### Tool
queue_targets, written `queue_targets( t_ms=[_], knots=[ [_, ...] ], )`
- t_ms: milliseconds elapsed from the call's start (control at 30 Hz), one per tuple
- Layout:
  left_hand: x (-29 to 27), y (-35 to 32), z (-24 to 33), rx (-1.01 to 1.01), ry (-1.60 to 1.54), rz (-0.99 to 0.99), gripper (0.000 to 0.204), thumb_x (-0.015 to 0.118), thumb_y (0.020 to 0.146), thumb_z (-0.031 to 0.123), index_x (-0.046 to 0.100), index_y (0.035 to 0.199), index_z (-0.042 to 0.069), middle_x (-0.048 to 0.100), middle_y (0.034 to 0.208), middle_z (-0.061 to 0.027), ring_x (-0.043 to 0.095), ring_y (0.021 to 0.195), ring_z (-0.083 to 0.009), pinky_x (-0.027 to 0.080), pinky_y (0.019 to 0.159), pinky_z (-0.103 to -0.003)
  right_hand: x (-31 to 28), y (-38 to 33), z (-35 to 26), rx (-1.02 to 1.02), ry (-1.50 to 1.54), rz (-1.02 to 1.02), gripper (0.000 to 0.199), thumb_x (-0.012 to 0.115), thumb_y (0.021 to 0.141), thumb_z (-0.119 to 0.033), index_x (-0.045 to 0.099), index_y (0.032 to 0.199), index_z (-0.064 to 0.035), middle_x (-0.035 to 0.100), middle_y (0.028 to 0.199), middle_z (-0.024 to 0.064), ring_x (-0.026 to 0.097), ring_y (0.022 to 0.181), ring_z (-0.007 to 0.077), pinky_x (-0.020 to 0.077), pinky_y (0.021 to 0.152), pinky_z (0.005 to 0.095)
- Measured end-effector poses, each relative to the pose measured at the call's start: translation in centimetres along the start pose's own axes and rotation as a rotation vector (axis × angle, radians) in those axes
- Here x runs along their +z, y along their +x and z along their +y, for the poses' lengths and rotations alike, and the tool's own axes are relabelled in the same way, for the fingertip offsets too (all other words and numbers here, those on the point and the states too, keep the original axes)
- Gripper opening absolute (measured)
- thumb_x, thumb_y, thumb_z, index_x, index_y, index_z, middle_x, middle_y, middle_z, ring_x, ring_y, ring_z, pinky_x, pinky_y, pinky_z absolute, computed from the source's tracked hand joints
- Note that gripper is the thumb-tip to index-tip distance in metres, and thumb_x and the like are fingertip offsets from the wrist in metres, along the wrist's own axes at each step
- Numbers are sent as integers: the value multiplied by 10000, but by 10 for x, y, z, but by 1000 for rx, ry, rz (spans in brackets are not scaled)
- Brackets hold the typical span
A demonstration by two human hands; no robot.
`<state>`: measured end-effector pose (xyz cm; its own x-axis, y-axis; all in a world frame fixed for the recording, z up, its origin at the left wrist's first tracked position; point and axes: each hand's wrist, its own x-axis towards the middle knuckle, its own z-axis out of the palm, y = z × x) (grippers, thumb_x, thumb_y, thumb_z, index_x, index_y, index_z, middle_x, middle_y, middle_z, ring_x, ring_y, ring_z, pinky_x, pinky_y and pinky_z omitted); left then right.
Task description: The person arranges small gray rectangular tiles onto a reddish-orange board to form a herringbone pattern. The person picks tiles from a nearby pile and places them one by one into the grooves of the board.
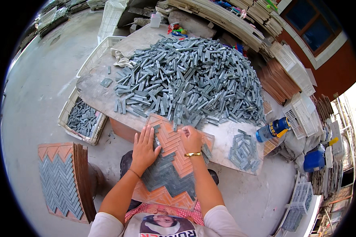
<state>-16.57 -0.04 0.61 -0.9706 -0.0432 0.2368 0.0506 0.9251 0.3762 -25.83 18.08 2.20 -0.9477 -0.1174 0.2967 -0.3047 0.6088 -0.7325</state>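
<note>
An orange herringbone-patterned board (182,160) slants from my lap up to the table edge. Dark grey stone strips (166,173) fill a zigzag band across its middle, with orange slots showing above and below. My left hand (145,149) lies flat on the board's left side, fingers stretched out. Over the upper right of the board, my right hand (191,139) is closed with its fingertips pinched; whatever they hold, if anything, is hidden. A large heap of loose grey stone strips (190,79) lies on the table (95,85) just beyond both hands.
A white basket of grey pieces (83,118) stands on the floor at left. Nearer is a stack of patterned boards (57,181). On the table's right are a smaller batch of strips (244,152) and a blue bottle (272,130). White crates (300,114) stand farther right.
</note>
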Motion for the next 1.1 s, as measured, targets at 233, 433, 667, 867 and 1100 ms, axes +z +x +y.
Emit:
queue_targets(
  t_ms=[233,433,667,867,1100],
  knots=[
    [-3,1,2,-14,-12,-16,750,587,835,354,281,1435,25,262,1505,-133,221,1403,-286,211,1105,-503,32,8,-4,27,-79,38,248,761,709,-121,619,882,-13,628,716,94,606,620,184,494,587,303],
    [0,-1,1,11,-3,23,741,589,832,372,316,1412,0,275,1497,-141,234,1395,-277,229,1093,-516,30,-40,-24,86,113,-236,226,732,731,-104,640,924,-31,636,779,85,612,654,194,503,613,328],
    [1,0,0,21,10,37,743,589,832,372,313,1413,0,283,1493,-143,235,1394,-281,228,1092,-521,40,-52,-31,-85,-70,-98,135,664,797,-104,654,908,-28,656,785,134,641,686,259,514,640,344],
    [0,1,1,20,-7,32,752,604,821,359,310,1415,4,279,1495,-143,235,1395,-276,217,1099,-518,43,-45,-24,-90,-87,-92,146,639,801,-136,655,928,-64,650,855,126,623,767,321,505,680,385],
    [-14,-4,8,135,11,95,595,595,836,263,417,1360,43,358,1453,-120,295,1369,-263,211,1115,-479,7,-4,1,-37,-287,197,259,676,784,-179,598,1010,-79,602,968,131,594,889,338,490,726,414]
  ],
)
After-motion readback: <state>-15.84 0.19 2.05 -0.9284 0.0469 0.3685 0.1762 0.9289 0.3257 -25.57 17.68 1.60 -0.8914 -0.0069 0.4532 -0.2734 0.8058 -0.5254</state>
